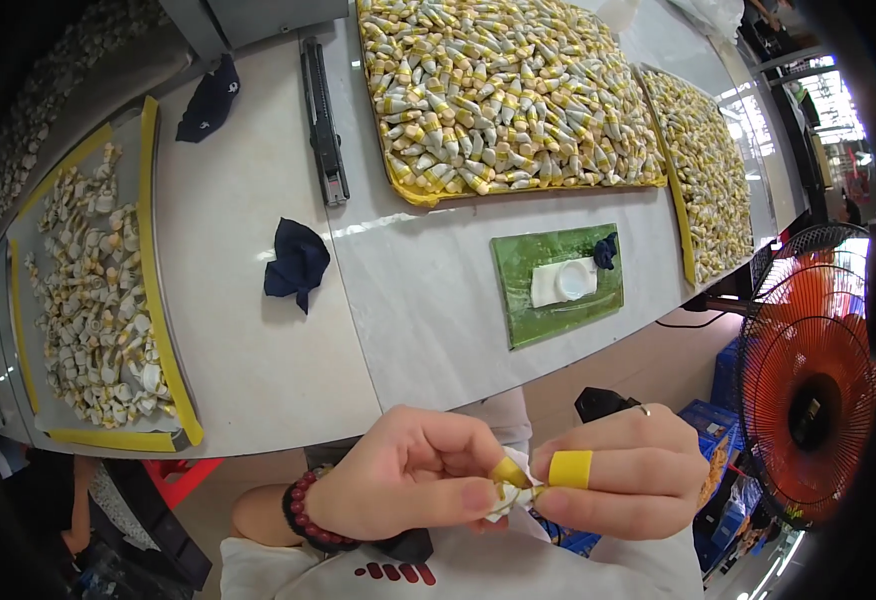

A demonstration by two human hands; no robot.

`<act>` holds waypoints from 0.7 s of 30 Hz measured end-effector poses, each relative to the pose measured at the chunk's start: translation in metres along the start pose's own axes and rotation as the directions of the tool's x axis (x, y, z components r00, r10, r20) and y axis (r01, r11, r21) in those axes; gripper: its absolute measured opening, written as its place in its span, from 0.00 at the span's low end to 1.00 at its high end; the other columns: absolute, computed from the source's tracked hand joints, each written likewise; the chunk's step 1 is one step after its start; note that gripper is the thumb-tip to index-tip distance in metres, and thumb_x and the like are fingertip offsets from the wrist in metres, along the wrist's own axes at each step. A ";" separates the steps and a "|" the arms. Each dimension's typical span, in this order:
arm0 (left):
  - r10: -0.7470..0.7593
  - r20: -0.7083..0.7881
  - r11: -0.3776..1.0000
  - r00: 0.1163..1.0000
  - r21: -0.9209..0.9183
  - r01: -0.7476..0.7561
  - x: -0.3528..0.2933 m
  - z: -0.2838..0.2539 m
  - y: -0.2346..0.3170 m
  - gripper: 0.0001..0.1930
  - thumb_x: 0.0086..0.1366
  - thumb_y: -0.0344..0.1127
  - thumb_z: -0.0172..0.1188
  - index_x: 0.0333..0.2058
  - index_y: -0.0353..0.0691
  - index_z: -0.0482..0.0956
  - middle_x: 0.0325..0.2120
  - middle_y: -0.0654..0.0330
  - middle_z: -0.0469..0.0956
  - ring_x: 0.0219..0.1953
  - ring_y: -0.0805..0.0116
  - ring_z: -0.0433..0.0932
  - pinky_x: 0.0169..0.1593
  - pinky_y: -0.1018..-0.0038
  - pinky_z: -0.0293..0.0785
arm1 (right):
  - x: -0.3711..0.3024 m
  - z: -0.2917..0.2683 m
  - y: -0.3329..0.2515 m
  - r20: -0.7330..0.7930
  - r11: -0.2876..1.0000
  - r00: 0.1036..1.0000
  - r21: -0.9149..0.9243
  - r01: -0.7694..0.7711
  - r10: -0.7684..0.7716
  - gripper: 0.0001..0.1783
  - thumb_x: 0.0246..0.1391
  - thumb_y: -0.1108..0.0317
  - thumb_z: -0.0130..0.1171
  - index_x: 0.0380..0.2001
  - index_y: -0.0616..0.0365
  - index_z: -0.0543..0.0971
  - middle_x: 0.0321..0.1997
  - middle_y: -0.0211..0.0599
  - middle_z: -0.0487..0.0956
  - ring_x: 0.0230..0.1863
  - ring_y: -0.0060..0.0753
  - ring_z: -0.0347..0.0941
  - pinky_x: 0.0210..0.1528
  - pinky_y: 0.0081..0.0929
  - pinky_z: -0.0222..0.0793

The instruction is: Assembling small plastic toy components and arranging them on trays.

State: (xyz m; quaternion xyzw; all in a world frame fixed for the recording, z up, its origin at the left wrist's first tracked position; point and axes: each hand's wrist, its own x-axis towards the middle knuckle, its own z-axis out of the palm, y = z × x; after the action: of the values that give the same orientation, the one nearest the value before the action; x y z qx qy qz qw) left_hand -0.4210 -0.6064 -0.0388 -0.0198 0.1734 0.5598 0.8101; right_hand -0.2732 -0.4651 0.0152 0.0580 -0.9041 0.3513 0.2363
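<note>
Near the lower middle, in front of the table edge, my left hand [398, 480] and my right hand [628, 475] meet. Fingertips of both pinch a small white crumpled piece with a yellow band [508, 492]; the fingers partly cover it, so its exact kind is unclear. Yellow tape [570, 469] wraps a finger of my right hand. A dark red bead bracelet [303, 512] circles my left wrist. Beyond the hands, a green board [513, 325] on the table carries a small round white dish [575, 280] on a white pad and a bit of dark cloth [605, 251].
A large tray [428, 197] of small cone-shaped yellow-banded pieces stands at the back, another such tray [693, 262] to its right. At left is a yellow-edged tray [173, 370] of white pieces. Dark cloths [298, 262] and a black utility knife [324, 130] lie between. An orange fan [808, 380] stands right.
</note>
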 end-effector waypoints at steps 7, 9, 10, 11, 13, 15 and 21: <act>-0.054 0.077 0.997 0.996 0.062 0.049 0.001 -0.001 0.003 0.07 0.59 0.28 0.57 0.34 0.30 0.74 0.30 0.61 0.75 0.33 0.79 0.75 0.38 0.85 0.72 | 0.000 0.003 0.001 -0.060 1.000 0.998 -0.029 0.001 -0.002 0.11 0.35 0.79 0.62 0.28 0.63 0.79 0.30 0.38 0.75 0.29 0.35 0.75 0.23 0.16 0.69; -0.060 0.063 0.994 0.996 0.091 0.054 0.001 0.001 0.002 0.07 0.58 0.27 0.57 0.35 0.29 0.74 0.30 0.61 0.75 0.33 0.79 0.75 0.39 0.85 0.72 | 0.001 0.000 0.000 -0.037 0.999 0.999 -0.038 0.008 -0.009 0.10 0.36 0.80 0.61 0.27 0.63 0.79 0.29 0.38 0.75 0.27 0.33 0.75 0.22 0.15 0.68; -0.065 0.069 0.994 0.996 0.094 0.058 0.001 0.000 0.002 0.07 0.58 0.27 0.57 0.35 0.29 0.74 0.30 0.61 0.75 0.33 0.79 0.75 0.39 0.85 0.72 | 0.001 0.002 -0.002 -0.039 0.999 0.999 -0.045 0.005 -0.007 0.10 0.36 0.80 0.61 0.27 0.63 0.79 0.29 0.38 0.75 0.27 0.33 0.75 0.22 0.15 0.68; -0.048 0.058 0.992 0.997 0.120 0.041 0.000 0.000 0.002 0.08 0.58 0.26 0.57 0.36 0.29 0.74 0.31 0.60 0.76 0.34 0.78 0.75 0.40 0.84 0.72 | 0.000 0.005 -0.004 -0.077 0.998 0.997 -0.060 -0.002 -0.002 0.09 0.37 0.80 0.60 0.27 0.63 0.79 0.30 0.39 0.76 0.27 0.33 0.75 0.23 0.16 0.69; -0.049 0.081 0.988 0.996 0.151 0.037 -0.001 -0.001 0.003 0.09 0.57 0.26 0.57 0.37 0.29 0.74 0.32 0.60 0.76 0.35 0.77 0.75 0.41 0.83 0.72 | 0.002 0.008 -0.007 -0.115 0.994 0.993 -0.109 -0.023 0.010 0.08 0.38 0.80 0.59 0.27 0.64 0.79 0.30 0.40 0.76 0.27 0.33 0.76 0.24 0.16 0.70; 0.104 0.046 0.884 0.994 0.454 -0.113 -0.001 -0.004 0.005 0.11 0.55 0.23 0.58 0.39 0.28 0.74 0.34 0.58 0.76 0.38 0.75 0.75 0.43 0.80 0.71 | 0.003 0.002 0.004 -0.003 0.992 0.995 -0.077 0.101 -0.102 0.07 0.40 0.80 0.56 0.27 0.65 0.79 0.32 0.42 0.77 0.30 0.33 0.76 0.30 0.18 0.74; 0.228 0.099 0.857 0.969 0.451 -0.248 -0.001 -0.007 -0.001 0.15 0.49 0.20 0.64 0.37 0.24 0.74 0.34 0.53 0.77 0.37 0.71 0.75 0.45 0.76 0.71 | -0.005 -0.006 0.005 -0.007 0.987 0.991 -0.100 0.129 -0.130 0.07 0.42 0.80 0.54 0.28 0.65 0.79 0.33 0.44 0.77 0.32 0.34 0.76 0.36 0.23 0.75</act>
State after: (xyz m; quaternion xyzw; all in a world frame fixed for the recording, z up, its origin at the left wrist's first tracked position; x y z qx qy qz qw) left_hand -0.4223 -0.6088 -0.0453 0.2061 0.2850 0.5987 0.7197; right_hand -0.2679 -0.4578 0.0135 0.1025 -0.9132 0.2901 0.2672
